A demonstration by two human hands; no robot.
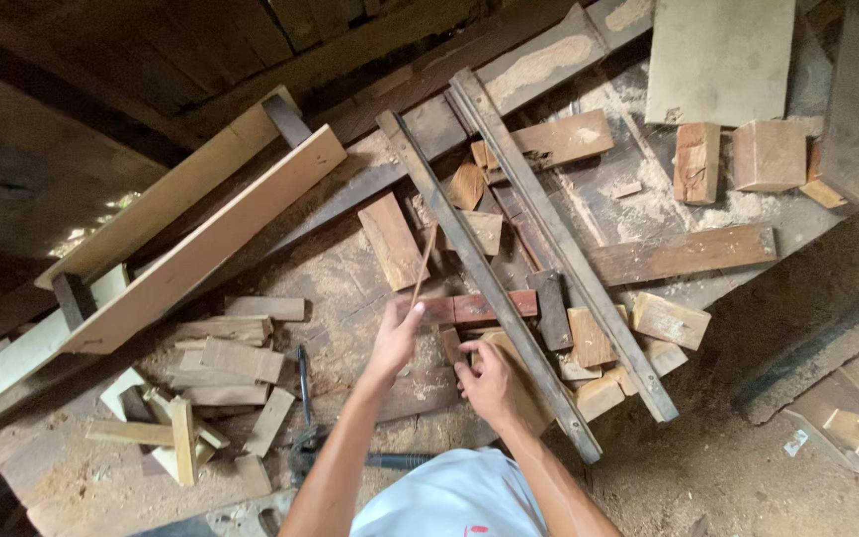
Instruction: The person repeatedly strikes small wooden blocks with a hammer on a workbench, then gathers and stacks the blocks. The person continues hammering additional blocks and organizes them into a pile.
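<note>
right hand (486, 383): fingers curled round a pale brown wood block (519, 383), touching the long dark wooden rail (489, 288)
left hand (395, 338): pinching a thin wooden stick (423, 264), upright, left of rail
beyond rail: reddish wood offcuts (693, 162), sawdust

long pale plank (206, 244) | two dark rails (559, 244) | sawdust (738, 209) | scattered offcut blocks (221, 363)

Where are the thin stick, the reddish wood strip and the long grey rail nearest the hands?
thin stick (423, 261): head view, middle of its shaft, above the left hand.
reddish wood strip (494, 305): head view, its right half.
long grey rail (486, 281): head view, mid-length of its top face.
</note>
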